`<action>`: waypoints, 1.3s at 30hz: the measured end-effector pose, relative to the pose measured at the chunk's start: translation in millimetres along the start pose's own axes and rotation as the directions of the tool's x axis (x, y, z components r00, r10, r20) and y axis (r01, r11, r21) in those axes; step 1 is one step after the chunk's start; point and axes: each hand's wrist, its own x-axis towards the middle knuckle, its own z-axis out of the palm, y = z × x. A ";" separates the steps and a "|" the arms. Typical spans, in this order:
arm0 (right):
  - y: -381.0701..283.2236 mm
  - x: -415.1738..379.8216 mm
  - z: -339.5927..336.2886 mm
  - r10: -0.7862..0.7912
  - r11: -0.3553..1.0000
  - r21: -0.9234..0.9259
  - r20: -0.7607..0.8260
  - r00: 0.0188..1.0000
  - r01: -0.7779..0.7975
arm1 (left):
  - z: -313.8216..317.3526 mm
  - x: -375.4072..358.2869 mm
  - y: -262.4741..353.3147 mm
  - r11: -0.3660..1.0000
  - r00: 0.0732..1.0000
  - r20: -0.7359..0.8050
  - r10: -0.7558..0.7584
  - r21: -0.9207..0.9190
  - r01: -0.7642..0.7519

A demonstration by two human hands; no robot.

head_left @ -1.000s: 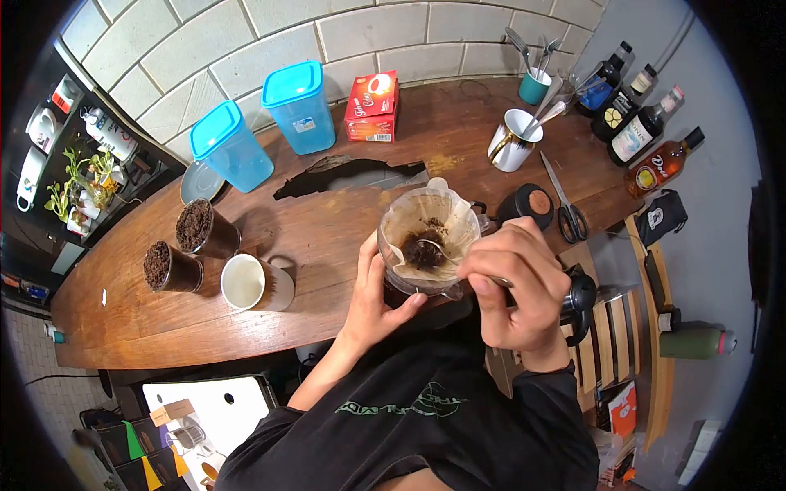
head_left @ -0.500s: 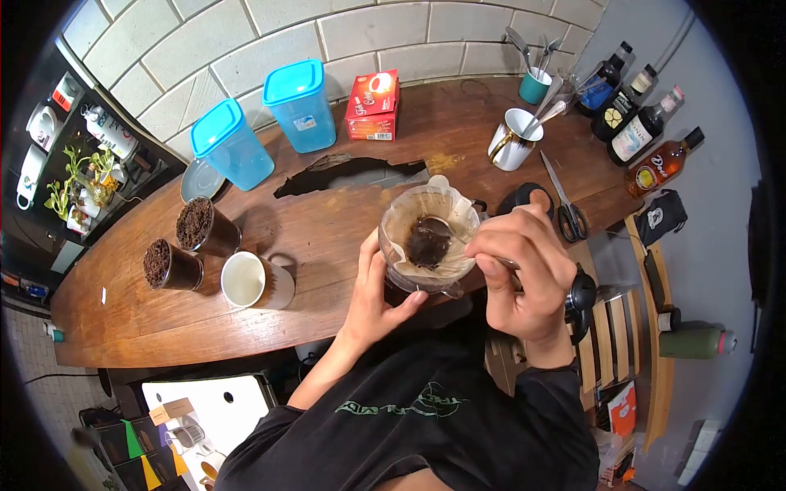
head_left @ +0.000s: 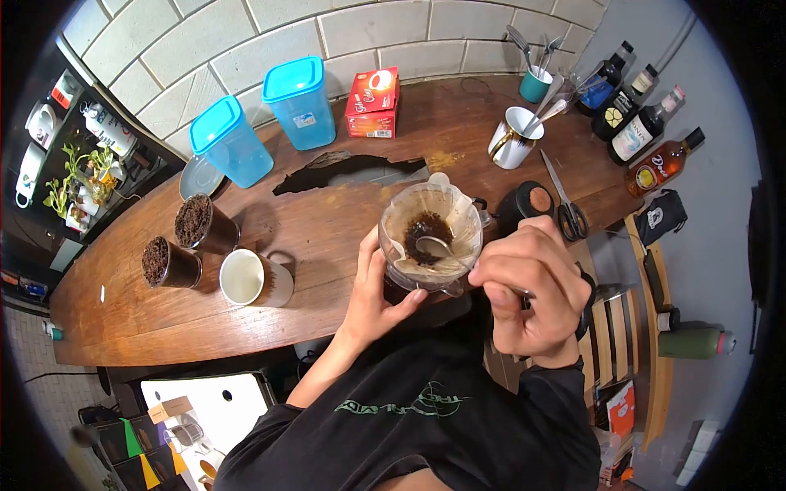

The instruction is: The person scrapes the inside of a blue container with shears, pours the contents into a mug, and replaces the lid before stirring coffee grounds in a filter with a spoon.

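Note:
A clear coffee dripper (head_left: 390, 255) stands near the table's front edge, lined with a stained paper filter (head_left: 461, 219). Dark wet coffee grounds (head_left: 427, 224) lie at the bottom of the filter. My left hand (head_left: 372, 295) is wrapped round the dripper's left side, thumb at the front. Between the thumb and fingers of my right hand (head_left: 536, 286) is the handle of a metal spoon (head_left: 434, 247), whose bowl sits in the filter over the grounds. Whatever stands under the dripper is mostly hidden.
To the left are two glasses of dark grounds (head_left: 206, 227) and a white mug (head_left: 246, 278). Blue-lidded containers (head_left: 303, 106) and a red box (head_left: 373, 102) stand behind a ragged hole (head_left: 360, 170) in the wooden table. Scissors (head_left: 565, 196), a utensil mug (head_left: 512, 143) and bottles (head_left: 639, 135) are right.
The spoon's bowl has shifted toward me within the filter and shows more plainly. My right hand has moved slightly right and nearer my body. My left hand keeps its hold.

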 end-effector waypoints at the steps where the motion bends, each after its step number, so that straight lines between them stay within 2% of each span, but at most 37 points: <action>1: -1.3 -0.6 0.5 0.003 1.000 0.023 0.003 1.000 -0.003 | 0.0 -0.1 -0.6 1.000 1.000 -0.001 0.010 0.016 -0.010; 6: 6.2 -4.5 8.4 -0.001 1.000 -0.008 0.100 0.995 0.001 | -0.5 0.0 -1.2 1.000 1.000 0.006 0.009 0.011 -0.009; 9: 7.5 -2.2 7.0 -0.006 0.998 -0.054 0.025 1.000 0.008 | -0.7 0.4 -0.1 1.000 1.000 0.005 0.005 0.010 -0.006; 13: -0.1 -1.9 2.1 0.001 1.000 -0.001 -0.003 1.000 -0.001 | 0.1 0.1 -0.5 1.000 1.000 -0.002 0.001 0.015 -0.001; 18: 7.0 -4.4 10.0 0.008 1.000 0.007 0.087 0.996 -0.009 | 1.0 -0.7 -1.5 1.000 1.000 -0.007 -0.001 -0.017 0.001; 23: 13.3 -3.3 12.7 0.051 0.998 -0.027 0.070 0.996 -0.049 | -0.1 -0.3 -2.1 1.000 1.000 0.003 -0.001 -0.008 0.001; 26: 11.6 0.6 8.6 0.037 0.997 -0.066 -0.002 0.999 -0.037 | 0.5 -0.5 -1.8 1.000 1.000 0.007 -0.007 -0.005 0.007; 29: 21.3 0.5 9.7 0.023 0.993 -0.117 0.014 1.000 -0.021 | 0.6 -0.4 -1.7 1.000 1.000 0.004 -0.013 -0.011 0.013; 39: 18.4 -1.5 13.0 0.048 0.994 -0.097 0.053 0.997 -0.042 | 0.1 0.3 -2.5 1.000 1.000 0.003 -0.004 -0.021 0.004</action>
